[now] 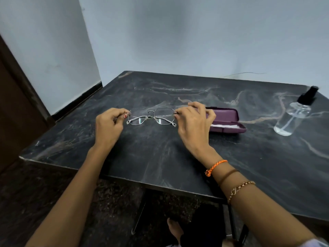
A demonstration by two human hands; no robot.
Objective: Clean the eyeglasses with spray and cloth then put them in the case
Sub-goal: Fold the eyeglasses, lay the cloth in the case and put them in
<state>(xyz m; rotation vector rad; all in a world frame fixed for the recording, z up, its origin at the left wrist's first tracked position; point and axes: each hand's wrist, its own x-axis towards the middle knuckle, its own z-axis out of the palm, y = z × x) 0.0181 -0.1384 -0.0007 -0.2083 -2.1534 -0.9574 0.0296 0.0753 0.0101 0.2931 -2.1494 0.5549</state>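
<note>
Item, eyeglasses [151,116]: thin metal frame, clear lenses, being held just above the middle of the dark marbled surface [160,154], temples apparently folded behind the lenses; long axis running left to right, parallel to the near edge. Left hand [107,126] is pinching the left end of the frame at the hinge; right hand [193,122] is pinching the right end, fingers fanned. Both hands are thus clamped on the frame, one at each end, with the lenses spanning the gap between them. Item, case [226,120]: purple, hard-shelled, lying open just beyond and to the right of the right hand, partly hidden by its fingers; something white, probably the cloth [224,126], is showing inside. Item, spray bottle [292,116]: clear body, black cap, standing toward the right edge, well apart from the glasses and beyond the case. Judgement: the right hand is sitting nearer both bottle and case, so the left would likely be keeping the frame while the right reaches; the open case is lying across that path to the bottle. The near half of the surface is lying bare.
</note>
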